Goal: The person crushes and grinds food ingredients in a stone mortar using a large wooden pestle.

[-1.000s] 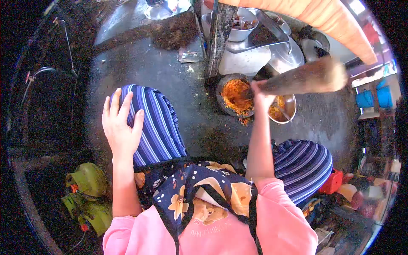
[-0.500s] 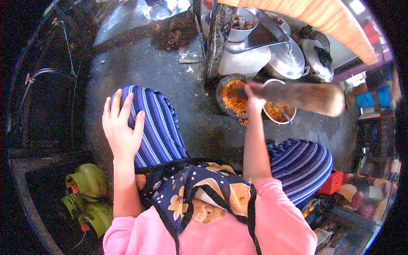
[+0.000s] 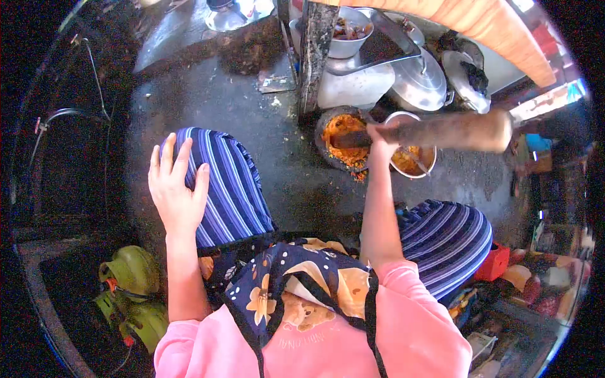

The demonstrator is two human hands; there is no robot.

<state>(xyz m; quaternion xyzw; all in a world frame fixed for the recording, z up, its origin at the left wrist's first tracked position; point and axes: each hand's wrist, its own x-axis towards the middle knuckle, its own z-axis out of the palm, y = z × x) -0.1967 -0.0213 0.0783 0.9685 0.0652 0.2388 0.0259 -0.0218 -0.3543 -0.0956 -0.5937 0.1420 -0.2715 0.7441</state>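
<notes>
My right hand [image 3: 383, 137] grips a long wooden pestle [image 3: 450, 132], whose narrow end rests in the orange mash in a dark stone mortar [image 3: 322, 142]. The thick end points up to the right and is blurred. Just right of the mortar stands a white-rimmed bowl [image 3: 433, 165] with orange food and a spoon in it, partly behind my hand and the pestle. Holding nothing, my left hand [image 3: 179, 189] lies with fingers spread on my left knee, on the striped cloth [image 3: 230, 195].
Behind the mortar are a dark post [image 3: 315, 57], a large lidded pot [image 3: 421, 82] and a bowl of dark pieces [image 3: 353, 47]. Green gas cylinders [image 3: 135, 271] stand at the lower left. A red container [image 3: 493, 261] is by my right knee.
The pestle's thick end has shifted slightly up, and its narrow end now lies visibly in the mash. The whole view has shifted a little. My left hand stays on the knee.
</notes>
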